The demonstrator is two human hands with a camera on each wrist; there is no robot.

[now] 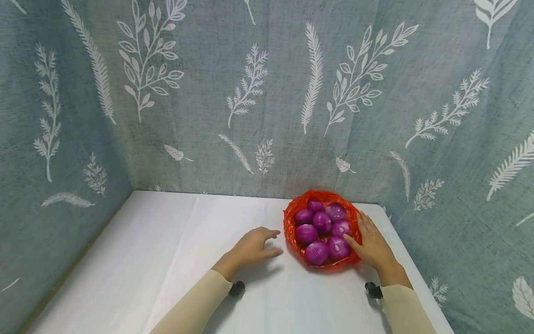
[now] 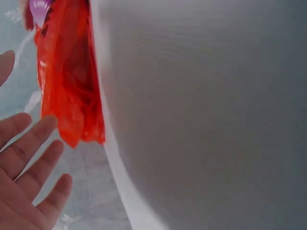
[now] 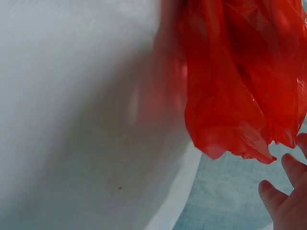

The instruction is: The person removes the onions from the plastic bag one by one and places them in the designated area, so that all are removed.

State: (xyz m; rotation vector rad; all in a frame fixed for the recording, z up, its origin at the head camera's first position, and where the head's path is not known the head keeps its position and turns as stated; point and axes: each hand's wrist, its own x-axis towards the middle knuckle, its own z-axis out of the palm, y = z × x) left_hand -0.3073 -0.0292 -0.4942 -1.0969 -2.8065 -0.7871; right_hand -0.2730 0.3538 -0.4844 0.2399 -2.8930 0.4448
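Observation:
A red plastic bag (image 1: 292, 232) lies open on the white table (image 1: 167, 260), holding several purple onions (image 1: 322, 221). My left hand (image 1: 255, 246) hovers just left of the bag with fingers relaxed and spread, holding nothing. In the left wrist view my left hand (image 2: 29, 167) shows an open palm beside the bag (image 2: 72, 86), and one onion (image 2: 38, 9) peeks out at the top. My right hand (image 1: 370, 241) lies flat against the bag's right rim, thumb near an onion. In the right wrist view, my fingertips (image 3: 288, 191) are just below the bag (image 3: 240, 81).
Grey-green cloth with white leaf prints (image 1: 267, 93) walls the table at the back and on both sides. The bag sits near the table's back right corner. White tabletop stretches to the left and front of the hands.

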